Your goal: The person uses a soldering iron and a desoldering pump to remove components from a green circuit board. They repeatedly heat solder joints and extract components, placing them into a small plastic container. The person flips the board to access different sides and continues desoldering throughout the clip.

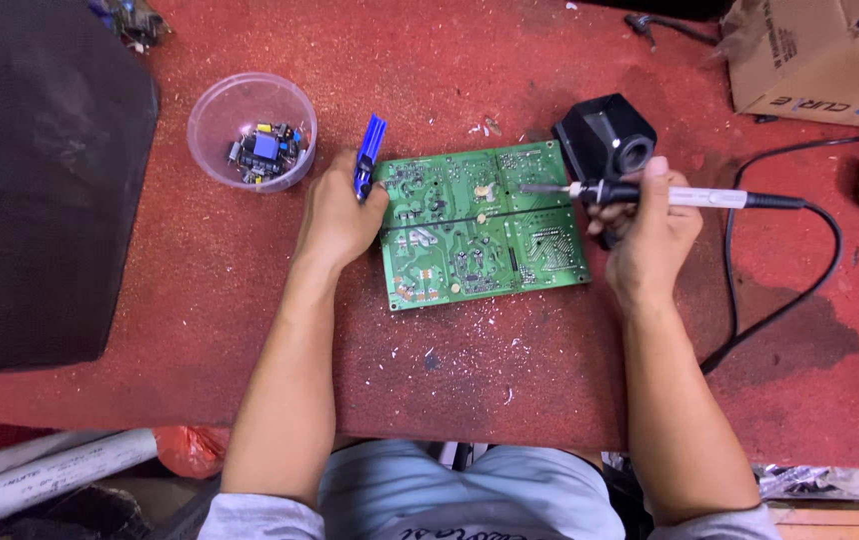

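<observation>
A green circuit board [483, 224] is laid flat on the red counter [200, 300]. Its left edge is pressed by the left hand [338, 215], which is closed around a blue tool [368, 157]. A soldering iron [640, 193] is gripped by the right hand [650, 235], tip over the board. The board seems light, stiff and fragile; it is best held by the edges.

Left hand [338, 215] is pinning down the left edge of a green circuit board [480, 225] and gripping a blue tool [368, 155] that sticks up past the knuckles. Right hand [650, 232] holds a soldering iron [650, 193], tip over the board's top right part. A black stand [605, 135] sits just above that hand. A clear tub of small parts [253, 130] is up-left of the left hand.
</observation>
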